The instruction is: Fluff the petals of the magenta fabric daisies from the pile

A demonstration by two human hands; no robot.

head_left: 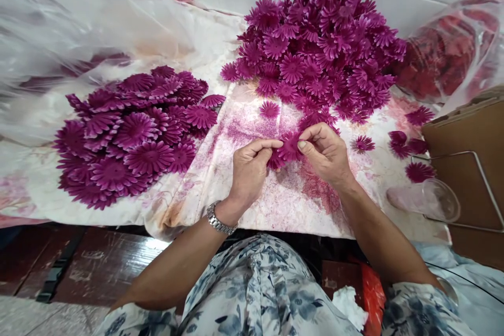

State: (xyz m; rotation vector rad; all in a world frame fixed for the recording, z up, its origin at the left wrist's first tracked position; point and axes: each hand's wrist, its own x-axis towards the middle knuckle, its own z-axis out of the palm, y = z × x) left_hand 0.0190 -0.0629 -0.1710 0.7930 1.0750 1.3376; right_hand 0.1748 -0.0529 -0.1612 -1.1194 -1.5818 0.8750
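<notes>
Below centre of frame, see metal-band wristwatch [221, 219]. At centre, note left hand [251, 168] and right hand [327, 157], both pinched on opposite edges of purple artificial flower [290, 147]. At left, see flower heap [129, 139] on floral tablecloth [212, 181]. Above centre, see single loose flower [270, 109]; beyond, toward upper right, see larger flower pile [318, 44].

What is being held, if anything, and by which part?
A purple flower: the right hand pinches its right edge with thumb and forefinger. The left hand is at its left edge; whether it grips there cannot be told.
</notes>
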